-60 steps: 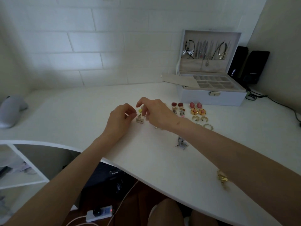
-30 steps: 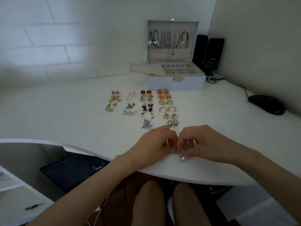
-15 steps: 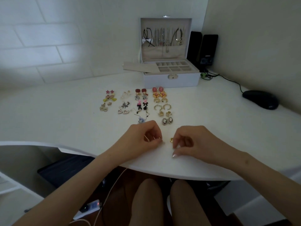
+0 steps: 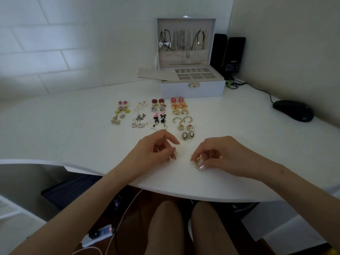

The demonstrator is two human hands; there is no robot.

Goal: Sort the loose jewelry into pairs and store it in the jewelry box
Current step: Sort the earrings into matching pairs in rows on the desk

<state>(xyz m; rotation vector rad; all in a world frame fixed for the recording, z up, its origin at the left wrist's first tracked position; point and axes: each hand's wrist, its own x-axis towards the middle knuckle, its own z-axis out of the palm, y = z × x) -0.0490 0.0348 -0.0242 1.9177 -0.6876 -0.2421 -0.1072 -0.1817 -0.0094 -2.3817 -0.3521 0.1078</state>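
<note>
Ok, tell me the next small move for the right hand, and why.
Probably set the gold earring that the right hand pinches just below the cameo pair: that column holds the gold pairs, and the spot beneath it is bare.

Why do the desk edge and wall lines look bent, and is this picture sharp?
Head view: the wide-angle lens bows the desk edge and the wall's tile lines; the light is dim and soft, without glare; the earrings look small and grainy; the gold piece pinched by the right hand is slightly smeared.
</note>
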